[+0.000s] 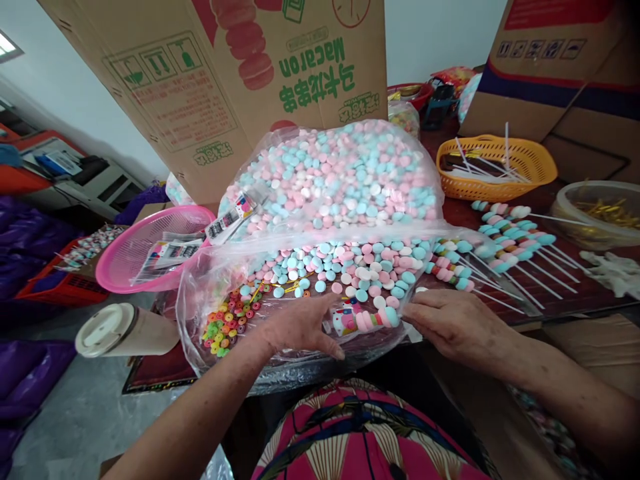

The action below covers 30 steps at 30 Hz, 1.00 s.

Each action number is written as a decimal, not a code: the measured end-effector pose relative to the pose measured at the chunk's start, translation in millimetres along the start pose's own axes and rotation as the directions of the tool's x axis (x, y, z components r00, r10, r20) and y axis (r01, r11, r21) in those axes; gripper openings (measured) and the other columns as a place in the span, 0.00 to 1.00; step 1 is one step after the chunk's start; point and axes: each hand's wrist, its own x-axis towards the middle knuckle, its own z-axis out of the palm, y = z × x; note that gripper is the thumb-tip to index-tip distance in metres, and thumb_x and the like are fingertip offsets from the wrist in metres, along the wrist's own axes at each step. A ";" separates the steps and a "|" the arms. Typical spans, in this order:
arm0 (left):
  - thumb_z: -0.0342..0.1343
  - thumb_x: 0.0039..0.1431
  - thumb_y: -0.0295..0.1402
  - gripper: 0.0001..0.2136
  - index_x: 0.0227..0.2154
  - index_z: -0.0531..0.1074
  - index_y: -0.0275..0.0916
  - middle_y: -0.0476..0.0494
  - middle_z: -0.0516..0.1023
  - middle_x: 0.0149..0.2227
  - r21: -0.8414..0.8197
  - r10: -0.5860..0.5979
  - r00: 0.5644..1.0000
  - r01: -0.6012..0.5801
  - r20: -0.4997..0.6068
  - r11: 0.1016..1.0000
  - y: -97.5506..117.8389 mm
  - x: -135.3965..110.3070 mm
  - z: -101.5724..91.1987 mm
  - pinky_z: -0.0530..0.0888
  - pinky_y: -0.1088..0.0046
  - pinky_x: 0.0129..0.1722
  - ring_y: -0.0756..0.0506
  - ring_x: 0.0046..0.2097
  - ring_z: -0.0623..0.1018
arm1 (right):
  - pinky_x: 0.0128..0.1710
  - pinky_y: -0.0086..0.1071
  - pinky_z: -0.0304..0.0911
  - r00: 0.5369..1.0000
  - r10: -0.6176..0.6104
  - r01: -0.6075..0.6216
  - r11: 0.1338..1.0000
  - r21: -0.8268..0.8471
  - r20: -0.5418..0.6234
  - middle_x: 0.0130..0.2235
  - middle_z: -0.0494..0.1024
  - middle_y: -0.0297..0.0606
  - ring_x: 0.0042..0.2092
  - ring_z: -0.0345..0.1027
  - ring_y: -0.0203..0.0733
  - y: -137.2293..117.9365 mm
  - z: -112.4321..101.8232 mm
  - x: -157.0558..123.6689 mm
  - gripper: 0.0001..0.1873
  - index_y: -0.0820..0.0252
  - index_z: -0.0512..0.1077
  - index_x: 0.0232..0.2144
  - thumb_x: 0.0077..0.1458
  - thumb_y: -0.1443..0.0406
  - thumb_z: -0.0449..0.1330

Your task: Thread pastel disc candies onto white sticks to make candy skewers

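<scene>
A candy skewer (373,320) of pink and blue pieces lies flat before me, its left end at a small printed wrapper (344,319). My right hand (450,327) has its fingers pressed together at the skewer's right end, hiding any stick there. Beside the wrapper, my left hand (303,327) is open, with thumb and fingers apart; whether its fingertips touch the wrapper I cannot tell. Just behind both hands, loose pastel candies (370,273) spill from a big clear bag (325,233). Colourful ring candies (225,327) lie left of my left hand.
Finished-looking skewers (515,237) with white sticks lie at right, below a yellow basket (545,170). A round plastic tub (565,220) holds gold ties. At left are a pink basket (107,267) with wrappers and a lidded cup (150,331). A tall carton (200,80) stands behind.
</scene>
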 end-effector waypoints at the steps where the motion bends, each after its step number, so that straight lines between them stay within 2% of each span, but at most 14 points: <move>1: 0.65 0.45 0.40 0.35 0.58 0.61 0.45 0.44 0.75 0.51 -0.014 -0.005 1.000 0.006 0.013 1.000 -2.9 -1.2 0.1 0.67 0.66 0.48 0.37 0.51 0.73 | 0.26 0.29 0.54 1.000 -0.002 0.002 1.000 0.020 -0.004 0.25 0.71 0.37 0.28 0.64 0.37 0.0 2.3 -0.2 0.14 0.62 0.72 0.29 0.57 0.74 0.48; 3: 0.62 0.47 0.34 0.27 0.53 0.66 0.47 0.49 0.77 0.46 -0.078 0.000 0.999 0.003 0.037 0.997 -6.7 -1.2 5.2 0.68 0.69 0.46 0.40 0.48 0.74 | 0.27 0.29 0.55 0.999 -0.017 0.017 1.000 0.008 -0.036 0.26 0.72 0.37 0.29 0.65 0.37 -0.3 6.8 0.7 0.14 0.62 0.72 0.29 0.58 0.74 0.48; 5: 0.61 0.46 0.30 0.26 0.51 0.67 0.46 0.51 0.78 0.44 -0.183 0.012 0.999 -0.004 0.042 0.983 -8.9 0.5 12.5 0.68 0.70 0.44 0.42 0.46 0.74 | 0.28 0.30 0.56 0.990 -0.080 0.069 0.993 -0.091 -0.118 0.26 0.72 0.37 0.29 0.65 0.37 0.0 8.1 2.8 0.13 0.62 0.71 0.30 0.58 0.74 0.48; 7: 0.62 0.45 0.29 0.23 0.48 0.69 0.44 0.52 0.77 0.41 -0.302 0.017 0.998 0.003 0.065 0.953 -10.0 2.3 17.9 0.68 0.73 0.41 0.45 0.42 0.74 | 0.30 0.33 0.58 0.962 -0.183 0.136 0.965 -0.223 -0.204 0.27 0.74 0.38 0.31 0.65 0.39 0.8 4.1 5.6 0.10 0.62 0.71 0.34 0.58 0.75 0.50; 9: 0.63 0.44 0.31 0.15 0.38 0.72 0.41 0.53 0.76 0.33 -0.396 0.017 0.991 0.037 0.132 0.918 -10.1 3.8 19.8 0.68 0.75 0.36 0.48 0.35 0.73 | 0.33 0.36 0.59 0.924 -0.285 0.198 0.926 -0.320 -0.254 0.29 0.75 0.38 0.33 0.65 0.41 1.1 -4.2 9.1 0.09 0.62 0.70 0.39 0.57 0.75 0.53; 12: 0.64 0.43 0.33 0.09 0.25 0.70 0.38 0.55 0.69 0.24 -0.469 0.033 0.965 0.098 0.262 0.878 -7.8 5.5 18.0 0.66 0.76 0.29 0.51 0.28 0.69 | 0.39 0.40 0.60 0.882 -0.389 0.265 0.877 -0.401 -0.267 0.33 0.76 0.38 0.37 0.65 0.42 -0.1 -17.6 15.6 0.10 0.62 0.69 0.40 0.56 0.75 0.55; 15: 0.65 0.42 0.34 0.10 0.24 0.69 0.38 0.56 0.68 0.23 -0.484 0.060 0.949 0.102 0.309 0.869 -5.3 6.2 13.8 0.66 0.76 0.29 0.51 0.27 0.68 | 0.44 0.43 0.59 0.856 -0.456 0.324 0.841 -0.433 -0.245 0.35 0.76 0.40 0.40 0.64 0.44 -1.1 -23.3 22.7 0.09 0.63 0.70 0.39 0.57 0.75 0.54; 17: 0.66 0.42 0.35 0.11 0.28 0.72 0.38 0.55 0.71 0.25 -0.428 0.052 0.961 0.072 0.270 0.901 -5.1 5.7 10.6 0.67 0.75 0.32 0.50 0.29 0.70 | 0.43 0.42 0.59 0.865 -0.461 0.360 0.845 -0.394 -0.199 0.33 0.76 0.39 0.38 0.64 0.42 -0.7 -21.2 25.9 0.09 0.62 0.70 0.38 0.58 0.74 0.51; 19: 0.66 0.42 0.34 0.16 0.36 0.73 0.40 0.53 0.75 0.33 -0.328 0.061 0.982 0.002 0.181 0.945 -5.5 4.3 7.8 0.69 0.72 0.39 0.47 0.36 0.73 | 0.38 0.38 0.58 0.898 -0.418 0.362 0.880 -0.307 -0.138 0.29 0.74 0.37 0.33 0.63 0.40 -0.2 -16.2 26.7 0.11 0.62 0.70 0.35 0.59 0.74 0.49; 21: 0.65 0.44 0.33 0.22 0.45 0.71 0.43 0.51 0.76 0.44 -0.219 0.119 0.989 -0.097 0.091 0.971 -4.6 2.4 6.5 0.67 0.70 0.46 0.44 0.45 0.73 | 0.33 0.35 0.56 0.933 -0.349 0.329 0.925 -0.189 -0.085 0.26 0.72 0.36 0.30 0.61 0.39 -0.5 -11.8 25.1 0.12 0.62 0.70 0.32 0.58 0.75 0.48; 23: 0.62 0.48 0.32 0.22 0.48 0.69 0.45 0.49 0.74 0.49 -0.087 0.146 0.989 -0.143 0.031 0.986 -1.4 0.9 7.5 0.66 0.70 0.49 0.43 0.49 0.72 | 0.30 0.33 0.54 0.964 -0.266 0.264 0.962 -0.068 -0.025 0.25 0.71 0.37 0.28 0.60 0.38 -1.8 -10.1 22.6 0.14 0.62 0.71 0.30 0.57 0.76 0.47; 25: 0.58 0.52 0.32 0.16 0.45 0.71 0.43 0.47 0.77 0.47 0.067 0.074 0.997 -0.073 -0.012 0.995 3.4 0.6 10.6 0.67 0.69 0.46 0.43 0.46 0.74 | 0.27 0.31 0.52 0.981 -0.186 0.185 0.982 0.029 0.061 0.25 0.71 0.37 0.27 0.61 0.37 -3.2 -11.2 20.9 0.14 0.61 0.71 0.28 0.57 0.75 0.47; 27: 0.57 0.53 0.32 0.12 0.41 0.73 0.42 0.44 0.78 0.42 0.176 -0.021 0.999 0.029 -0.049 0.984 7.9 1.4 14.0 0.68 0.69 0.43 0.41 0.43 0.75 | 0.24 0.30 0.51 0.986 -0.135 0.130 0.990 0.053 0.102 0.25 0.70 0.36 0.26 0.60 0.36 -3.6 -13.3 21.2 0.13 0.61 0.71 0.27 0.57 0.74 0.48; 30: 0.59 0.50 0.34 0.13 0.40 0.73 0.41 0.45 0.79 0.39 0.163 -0.020 1.000 0.020 -0.004 0.986 10.8 3.4 15.2 0.69 0.70 0.41 0.42 0.40 0.76 | 0.27 0.32 0.54 0.981 -0.192 0.188 0.978 -0.086 -0.041 0.25 0.71 0.36 0.27 0.61 0.37 -1.6 -16.5 25.0 0.13 0.61 0.71 0.30 0.57 0.75 0.48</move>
